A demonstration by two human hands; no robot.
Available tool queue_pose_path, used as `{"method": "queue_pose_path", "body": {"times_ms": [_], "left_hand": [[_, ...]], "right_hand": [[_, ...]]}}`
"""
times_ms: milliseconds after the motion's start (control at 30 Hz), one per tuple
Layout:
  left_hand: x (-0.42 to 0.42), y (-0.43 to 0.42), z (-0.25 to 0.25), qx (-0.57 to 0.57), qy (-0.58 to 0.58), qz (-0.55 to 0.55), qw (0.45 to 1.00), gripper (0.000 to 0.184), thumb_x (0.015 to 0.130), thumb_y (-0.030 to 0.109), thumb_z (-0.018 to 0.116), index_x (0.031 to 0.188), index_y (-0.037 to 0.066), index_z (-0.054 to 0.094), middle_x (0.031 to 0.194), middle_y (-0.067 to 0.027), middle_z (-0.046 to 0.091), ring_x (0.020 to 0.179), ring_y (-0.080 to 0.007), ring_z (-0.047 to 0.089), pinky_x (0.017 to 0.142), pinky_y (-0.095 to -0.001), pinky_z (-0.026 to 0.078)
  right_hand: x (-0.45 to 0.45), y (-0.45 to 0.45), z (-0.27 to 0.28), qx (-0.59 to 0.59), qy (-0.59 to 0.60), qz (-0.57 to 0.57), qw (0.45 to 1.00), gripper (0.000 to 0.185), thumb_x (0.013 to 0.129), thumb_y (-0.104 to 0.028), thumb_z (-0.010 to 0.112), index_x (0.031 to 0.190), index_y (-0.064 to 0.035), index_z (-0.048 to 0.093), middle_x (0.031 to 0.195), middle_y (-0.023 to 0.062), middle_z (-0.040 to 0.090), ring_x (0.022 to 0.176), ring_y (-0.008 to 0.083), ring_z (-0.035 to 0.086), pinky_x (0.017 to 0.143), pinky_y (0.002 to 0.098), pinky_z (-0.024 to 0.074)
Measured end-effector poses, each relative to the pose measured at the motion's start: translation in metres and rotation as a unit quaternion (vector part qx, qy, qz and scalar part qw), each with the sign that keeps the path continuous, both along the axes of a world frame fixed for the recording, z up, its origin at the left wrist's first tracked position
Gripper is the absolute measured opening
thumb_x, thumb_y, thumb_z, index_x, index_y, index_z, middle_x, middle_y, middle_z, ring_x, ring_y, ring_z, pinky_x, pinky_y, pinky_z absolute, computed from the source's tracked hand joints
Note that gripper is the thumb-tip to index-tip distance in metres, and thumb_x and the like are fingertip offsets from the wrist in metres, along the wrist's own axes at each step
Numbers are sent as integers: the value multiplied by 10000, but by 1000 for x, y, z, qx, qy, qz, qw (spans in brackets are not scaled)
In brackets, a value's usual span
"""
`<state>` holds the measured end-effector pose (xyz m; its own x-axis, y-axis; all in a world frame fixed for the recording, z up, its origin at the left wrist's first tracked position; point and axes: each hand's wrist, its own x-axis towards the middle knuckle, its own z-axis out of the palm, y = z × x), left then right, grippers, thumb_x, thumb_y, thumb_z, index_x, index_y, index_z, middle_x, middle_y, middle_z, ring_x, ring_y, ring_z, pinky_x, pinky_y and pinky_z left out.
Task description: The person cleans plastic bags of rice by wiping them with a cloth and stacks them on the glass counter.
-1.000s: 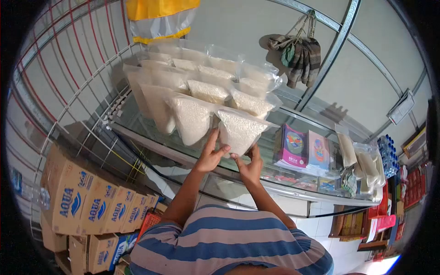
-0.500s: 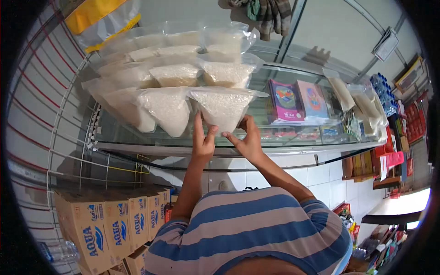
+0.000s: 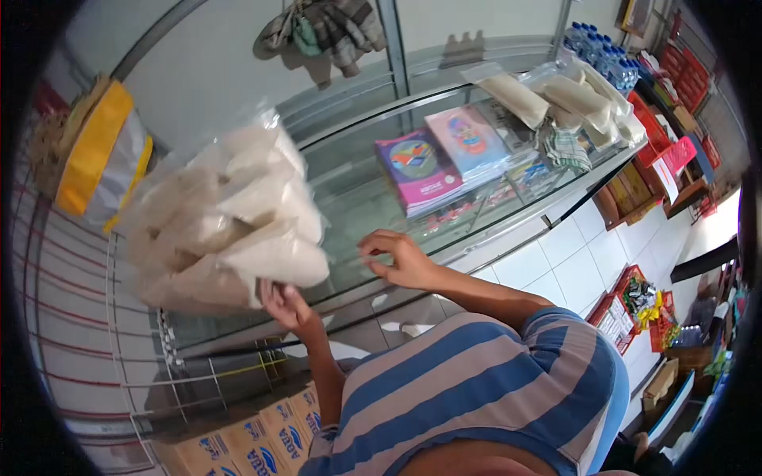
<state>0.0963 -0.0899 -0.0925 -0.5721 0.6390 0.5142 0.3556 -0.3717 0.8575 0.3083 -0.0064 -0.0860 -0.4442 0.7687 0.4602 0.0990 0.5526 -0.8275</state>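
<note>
Clear plastic bags of white rice stand in rows at the left end of the glass display counter [image 3: 349,178]. At the lower edge of the front rice bag [image 3: 282,255], my left hand [image 3: 289,308] touches the plastic with its fingertips, fingers stretched rather than wrapped round it. To the right of that bag, my right hand [image 3: 403,262] hovers over the counter's front edge, its fingers loosely bent and apart, holding nothing. Farther right on the glass lie a purple book [image 3: 421,163] and a stack topped by a light blue book [image 3: 468,139].
More filled plastic bags [image 3: 583,99] and a checked cloth [image 3: 565,147] lie at the counter's right end, near blue-capped water bottles [image 3: 599,51]. A wire rack [image 3: 111,333] borders the left side. Cardboard boxes [image 3: 262,440] stand below. Cloth hangs [image 3: 321,36] behind.
The view has swung right and tilted. My right hand has come off the front rice bag and moved rightward. My left hand stays by the bags, which now appear farther left.
</note>
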Motion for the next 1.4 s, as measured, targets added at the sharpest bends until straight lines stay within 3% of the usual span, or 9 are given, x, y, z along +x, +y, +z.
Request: {"method": "queue_pose_path", "body": {"times_ms": [167,400,567,633,800,867,1167,1333,1400], "left_hand": [[39,-15,-30,47,153,202,966,217,985,118,452,1152,8,534,1160,-124,556,1024,-233,540,935,-334,431],[206,63,12,135,125,-21,983,100,929,81,513,894,26,590,892,-78,598,826,-181,529,801,-299,433],[347,125,50,-90,149,-347,922,210,863,12,614,1071,11,591,1024,-100,630,846,-177,582,767,-264,474],[404,151,56,-177,-41,-506,843,268,942,133,560,1180,12,542,1076,-111,617,915,-188,594,834,-283,476],[488,236,62,-376,-341,-565,650,559,944,452,544,1253,-12,498,1193,-192,582,975,-239,611,861,-339,499],[507,258,63,-388,-315,-598,627,684,901,561,545,1237,-33,502,1222,-210,569,1034,-266,605,917,-395,497],[557,244,82,-333,-392,-500,696,586,855,323,713,1261,-42,500,1183,-190,596,1084,-286,610,921,-435,530],[519,216,70,-291,-360,-567,681,534,845,194,718,1293,6,497,1178,-136,600,980,-204,636,794,-352,573],[500,193,66,-260,-345,-563,705,550,835,153,718,1314,23,482,1169,-123,603,896,-176,648,733,-319,579]], "right_hand": [[150,56,19,47,-15,-274,961,196,739,-4,603,931,-23,636,1021,103,658,851,273,610,797,340,476],[363,115,21,186,-239,-506,807,296,739,-169,665,1008,-61,602,1017,118,599,918,332,537,861,410,428],[388,98,-9,153,-312,-395,851,458,752,-276,655,1138,-46,565,1223,144,544,1008,350,513,874,437,425],[388,101,-8,166,-303,-400,849,472,763,-301,641,1146,-39,556,1236,148,540,1027,351,505,874,439,424],[396,99,-10,120,-328,-338,874,433,768,-365,644,1044,-31,636,1152,174,582,990,360,494,817,441,408],[396,97,-12,137,-322,-340,873,430,766,-370,648,1032,-33,645,1140,179,588,981,360,494,809,441,407],[401,93,-7,203,-297,-329,873,450,755,-404,668,1020,-40,675,1098,205,611,948,369,509,790,439,401],[400,100,-7,-121,-421,-191,878,575,722,-313,670,1223,-40,595,1228,206,566,1057,390,503,872,426,409],[397,102,-30,6,-239,-246,940,590,736,-362,680,1222,-41,590,1236,190,563,1058,379,500,886,435,399]]}}
